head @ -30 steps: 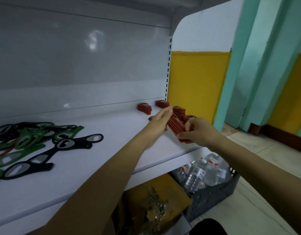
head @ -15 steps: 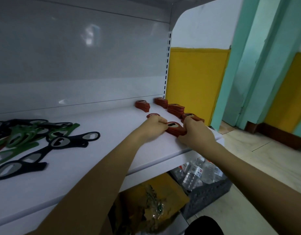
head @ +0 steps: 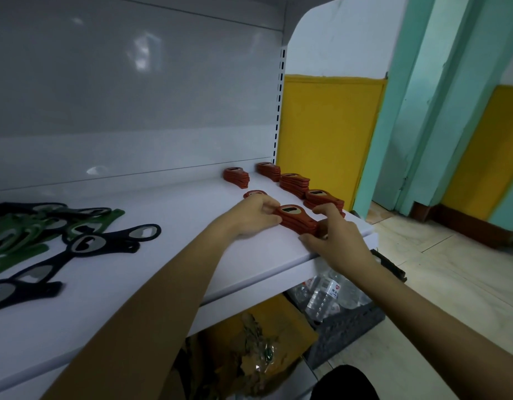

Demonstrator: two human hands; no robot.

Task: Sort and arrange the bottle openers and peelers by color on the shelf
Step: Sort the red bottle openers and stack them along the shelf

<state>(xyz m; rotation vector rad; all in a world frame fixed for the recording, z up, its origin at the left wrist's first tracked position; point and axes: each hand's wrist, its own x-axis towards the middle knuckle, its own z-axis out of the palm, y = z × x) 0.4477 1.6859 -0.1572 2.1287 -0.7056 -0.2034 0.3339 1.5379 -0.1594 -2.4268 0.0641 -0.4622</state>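
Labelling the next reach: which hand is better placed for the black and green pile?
Left, likely. The left hand holds the red stack on the side facing the black and green pile at the left of the shelf. The right hand holds the stack's right end and would cross over.

shelf (head: 168, 272): smooth white, slight sheen. back panel (head: 128, 82): glossy, reflective. red openers (head: 297, 220): matt. crate (head: 344, 327): dark plastic mesh. bottles (head: 324, 293): clear plastic.
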